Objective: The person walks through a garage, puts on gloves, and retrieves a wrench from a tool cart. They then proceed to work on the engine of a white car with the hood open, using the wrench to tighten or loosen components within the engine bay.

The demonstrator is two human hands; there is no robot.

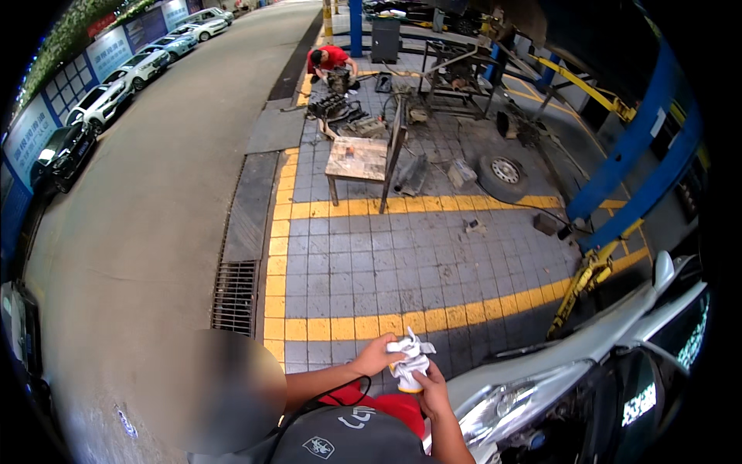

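Observation:
White cloth work gloves [410, 362], crumpled together and edged with yellow at the cuff, are held up in front of my body. The fingers of my left hand [376, 356] pinch them from the left side. On the lower right, my right hand [434, 388] grips the fabric near the yellow edge. How many gloves are bunched here I cannot tell. A thin black cord [340, 389] hangs by my left forearm.
A silver car [510, 402] with its hood raised stands close on my right. Ahead are a worn wooden chair [357, 158], a wheel [502, 176], blue lift posts [634, 147] and scattered engine parts. A floor grate [235, 298] lies left. A person in red [332, 59] crouches farther off.

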